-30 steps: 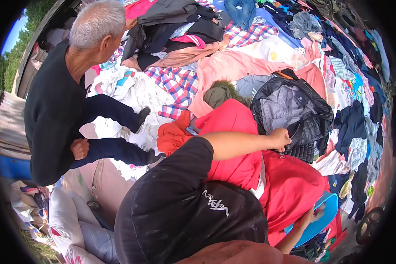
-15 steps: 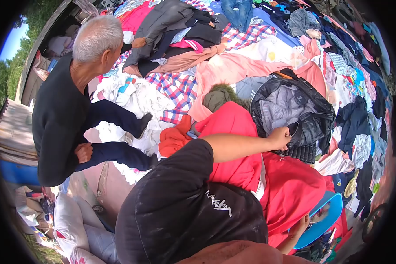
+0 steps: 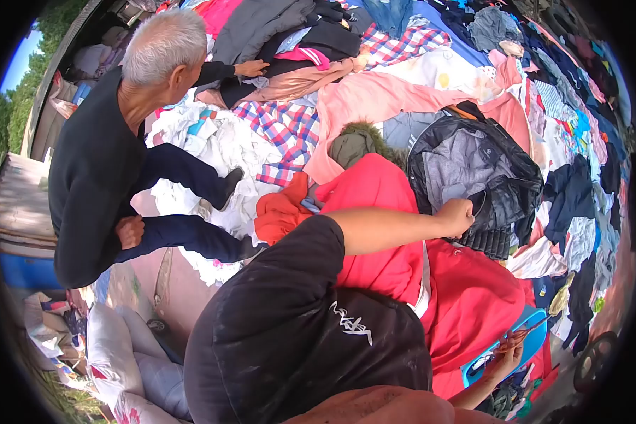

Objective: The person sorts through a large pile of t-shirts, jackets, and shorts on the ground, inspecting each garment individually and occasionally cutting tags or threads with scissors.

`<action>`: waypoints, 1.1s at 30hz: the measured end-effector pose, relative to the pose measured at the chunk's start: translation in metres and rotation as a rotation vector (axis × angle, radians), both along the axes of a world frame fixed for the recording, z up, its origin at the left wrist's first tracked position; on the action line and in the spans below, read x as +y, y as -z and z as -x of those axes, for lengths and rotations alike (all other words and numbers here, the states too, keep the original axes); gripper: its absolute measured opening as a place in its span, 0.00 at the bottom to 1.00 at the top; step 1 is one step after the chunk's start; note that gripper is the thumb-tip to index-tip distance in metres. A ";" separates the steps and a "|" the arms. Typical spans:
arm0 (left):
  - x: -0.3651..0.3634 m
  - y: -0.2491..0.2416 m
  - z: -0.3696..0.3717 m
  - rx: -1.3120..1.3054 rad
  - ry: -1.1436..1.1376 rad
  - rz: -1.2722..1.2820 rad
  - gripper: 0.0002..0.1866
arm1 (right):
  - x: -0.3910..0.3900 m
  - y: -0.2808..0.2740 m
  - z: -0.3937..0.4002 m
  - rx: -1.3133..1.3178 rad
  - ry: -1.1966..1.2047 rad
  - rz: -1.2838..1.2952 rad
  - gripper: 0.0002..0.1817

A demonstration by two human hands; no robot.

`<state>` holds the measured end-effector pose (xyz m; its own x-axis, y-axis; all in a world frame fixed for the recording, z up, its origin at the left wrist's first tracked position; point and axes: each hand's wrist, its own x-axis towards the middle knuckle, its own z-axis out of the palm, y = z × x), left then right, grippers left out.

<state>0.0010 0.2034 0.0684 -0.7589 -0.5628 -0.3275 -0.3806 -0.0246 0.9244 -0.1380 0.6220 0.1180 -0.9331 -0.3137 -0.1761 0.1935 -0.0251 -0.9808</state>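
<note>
A black padded jacket (image 3: 498, 230) with a grey lining lies spread over and beyond my red-clothed legs. My left hand (image 3: 457, 218) is closed at its near edge, fingers curled on the dark fabric. Lower down, my right hand (image 3: 505, 355) is closed around a slim reddish-brown tool (image 3: 527, 330), its exact kind too small to make out. It is over a blue plastic tray (image 3: 537, 346) beside my leg, with small dark and white things in it.
A person (image 3: 99, 177) in dark clothes sits at the left, a hand on the clothes pile. Loose garments cover the ground ahead, among them a checked shirt (image 3: 283, 138) and a green fur-trimmed garment (image 3: 353, 146). Stuffed white sacks (image 3: 111, 343) stand at lower left.
My right hand has moved up and right with the reddish-brown tool now showing in it, and the tray has tilted. My left hand shifted slightly right. The other person's hand reached farther right.
</note>
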 end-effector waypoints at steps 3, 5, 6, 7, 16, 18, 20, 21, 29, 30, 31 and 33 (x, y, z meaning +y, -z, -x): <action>0.000 0.010 0.001 0.041 -0.042 -0.155 0.11 | -0.048 -0.016 0.000 -0.040 -0.093 0.145 0.14; 0.001 0.016 0.004 0.065 -0.068 -0.253 0.10 | -0.097 -0.014 -0.009 -0.109 -0.291 0.301 0.14; 0.002 0.019 0.005 0.077 -0.084 -0.301 0.10 | -0.127 -0.015 -0.023 -0.149 -0.432 0.397 0.14; 0.002 0.020 0.006 0.097 -0.091 -0.334 0.10 | -0.149 -0.005 -0.033 -0.198 -0.433 0.372 0.14; 0.003 0.027 0.002 0.117 -0.127 -0.288 0.09 | -0.266 0.018 -0.115 -0.495 -0.562 0.148 0.24; 0.000 0.026 0.002 0.187 -0.150 -0.401 0.10 | -0.270 0.023 -0.115 -0.485 -0.576 0.117 0.24; 0.006 0.029 0.004 0.241 -0.159 -0.503 0.10 | -0.265 0.028 -0.115 -0.486 -0.569 0.102 0.24; 0.006 0.034 0.007 0.258 -0.153 -0.503 0.11 | -0.264 0.031 -0.114 -0.488 -0.559 0.111 0.24; 0.012 0.032 0.014 0.135 -0.025 -0.321 0.10 | -0.254 0.050 -0.108 -0.473 -0.503 0.160 0.25; 0.013 0.033 0.013 0.102 -0.004 -0.251 0.10 | -0.253 0.055 -0.107 -0.480 -0.509 0.173 0.25; 0.013 0.033 0.013 0.068 0.018 -0.179 0.10 | -0.253 0.058 -0.106 -0.486 -0.516 0.188 0.25; 0.006 0.035 0.014 0.078 -0.035 -0.249 0.10 | -0.254 0.060 -0.106 -0.469 -0.510 0.153 0.25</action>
<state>-0.0129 0.2097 0.0336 -0.7687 -0.4986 -0.4005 -0.3032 -0.2672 0.9147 -0.0322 0.3681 0.0581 -0.4998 -0.7447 -0.4423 0.6184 0.0507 -0.7842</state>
